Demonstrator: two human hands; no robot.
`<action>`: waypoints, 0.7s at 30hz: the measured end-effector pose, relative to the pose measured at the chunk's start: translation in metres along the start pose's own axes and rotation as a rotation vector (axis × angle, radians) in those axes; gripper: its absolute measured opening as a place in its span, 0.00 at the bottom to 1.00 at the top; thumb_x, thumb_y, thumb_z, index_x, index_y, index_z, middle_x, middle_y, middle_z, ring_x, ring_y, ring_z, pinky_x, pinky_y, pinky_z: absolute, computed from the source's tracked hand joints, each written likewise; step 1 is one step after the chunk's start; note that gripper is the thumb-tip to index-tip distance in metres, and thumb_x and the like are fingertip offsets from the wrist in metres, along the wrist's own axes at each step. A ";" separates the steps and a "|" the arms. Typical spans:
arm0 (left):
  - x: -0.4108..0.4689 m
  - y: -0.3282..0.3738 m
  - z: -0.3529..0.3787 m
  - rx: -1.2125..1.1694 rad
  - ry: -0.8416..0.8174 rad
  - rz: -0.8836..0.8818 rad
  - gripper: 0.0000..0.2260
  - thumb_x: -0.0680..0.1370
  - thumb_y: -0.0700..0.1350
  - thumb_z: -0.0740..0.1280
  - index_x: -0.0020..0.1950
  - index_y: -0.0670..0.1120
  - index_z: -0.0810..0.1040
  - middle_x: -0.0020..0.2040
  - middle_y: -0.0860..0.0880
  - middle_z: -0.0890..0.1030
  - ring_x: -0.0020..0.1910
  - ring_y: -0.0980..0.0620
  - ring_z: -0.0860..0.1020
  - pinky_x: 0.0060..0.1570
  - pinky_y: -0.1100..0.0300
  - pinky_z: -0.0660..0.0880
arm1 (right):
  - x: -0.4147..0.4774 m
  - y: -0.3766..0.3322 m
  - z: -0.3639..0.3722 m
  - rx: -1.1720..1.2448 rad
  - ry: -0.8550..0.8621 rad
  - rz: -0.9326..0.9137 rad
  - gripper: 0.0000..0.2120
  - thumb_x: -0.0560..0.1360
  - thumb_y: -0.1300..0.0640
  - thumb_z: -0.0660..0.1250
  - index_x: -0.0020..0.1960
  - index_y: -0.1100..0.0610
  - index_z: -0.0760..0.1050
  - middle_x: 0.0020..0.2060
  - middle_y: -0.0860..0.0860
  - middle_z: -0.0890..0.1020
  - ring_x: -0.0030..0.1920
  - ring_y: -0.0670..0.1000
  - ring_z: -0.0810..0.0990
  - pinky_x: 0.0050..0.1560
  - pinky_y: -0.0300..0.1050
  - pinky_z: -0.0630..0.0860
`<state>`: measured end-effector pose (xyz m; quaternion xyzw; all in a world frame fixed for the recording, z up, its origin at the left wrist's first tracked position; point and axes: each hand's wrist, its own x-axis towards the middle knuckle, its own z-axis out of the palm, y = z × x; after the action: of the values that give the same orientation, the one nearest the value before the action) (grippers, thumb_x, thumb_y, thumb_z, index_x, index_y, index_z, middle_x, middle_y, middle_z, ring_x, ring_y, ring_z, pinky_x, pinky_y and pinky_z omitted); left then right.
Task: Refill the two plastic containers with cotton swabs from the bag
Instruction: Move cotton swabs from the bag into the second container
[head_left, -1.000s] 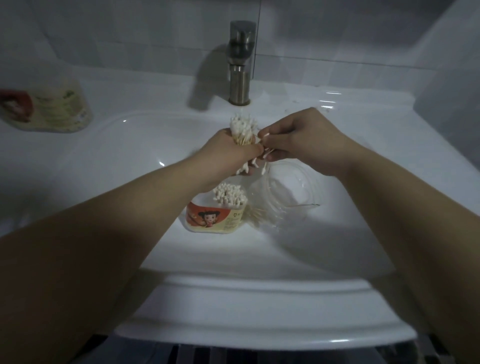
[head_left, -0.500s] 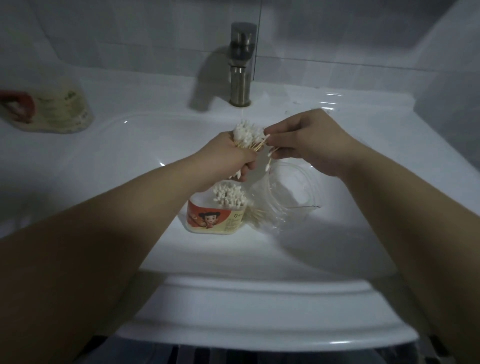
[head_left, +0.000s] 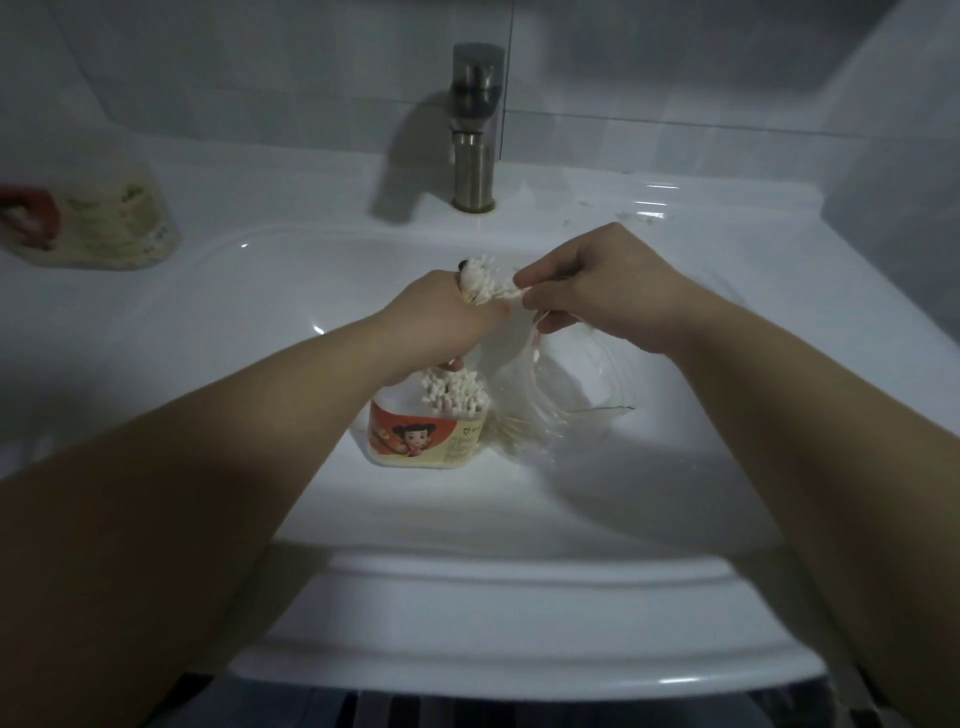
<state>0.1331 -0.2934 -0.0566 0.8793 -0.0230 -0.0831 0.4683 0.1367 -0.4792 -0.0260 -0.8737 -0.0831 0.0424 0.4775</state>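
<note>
While the left hand (head_left: 447, 319) grips a bunch of cotton swabs (head_left: 485, 280) above the sink (head_left: 208, 322), the right hand (head_left: 597, 293) pinches a few of them, over the container (head_left: 415, 436)

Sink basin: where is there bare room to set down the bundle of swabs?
Bare basin floor lies in front of the labelled container, toward the near rim, and left beside the basin wall. The ledge between the faucet and the pack at left is bare. Crowded: the middle, where container, clear bag, left hand and right hand meet.
</note>
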 end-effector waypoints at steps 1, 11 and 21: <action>-0.001 -0.001 -0.001 0.027 0.010 0.001 0.12 0.80 0.56 0.68 0.44 0.49 0.77 0.40 0.49 0.79 0.38 0.47 0.79 0.46 0.50 0.82 | 0.000 0.000 -0.002 -0.007 0.025 0.005 0.09 0.75 0.67 0.74 0.54 0.60 0.85 0.33 0.48 0.87 0.36 0.50 0.87 0.42 0.38 0.84; -0.003 0.001 0.001 -0.266 0.049 0.070 0.04 0.78 0.43 0.72 0.48 0.43 0.81 0.44 0.46 0.86 0.43 0.51 0.86 0.42 0.56 0.84 | -0.004 -0.002 -0.002 -0.119 -0.042 -0.013 0.07 0.75 0.67 0.73 0.50 0.60 0.86 0.36 0.53 0.87 0.35 0.51 0.87 0.40 0.39 0.83; -0.004 0.001 -0.004 -0.288 0.001 0.024 0.07 0.78 0.35 0.68 0.53 0.44 0.81 0.39 0.45 0.83 0.33 0.52 0.79 0.39 0.58 0.81 | 0.001 0.002 -0.005 0.119 0.059 0.012 0.08 0.73 0.70 0.74 0.52 0.65 0.83 0.36 0.59 0.84 0.36 0.55 0.86 0.46 0.45 0.85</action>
<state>0.1302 -0.2903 -0.0528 0.8026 -0.0213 -0.0795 0.5908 0.1386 -0.4844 -0.0247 -0.8452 -0.0610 0.0242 0.5305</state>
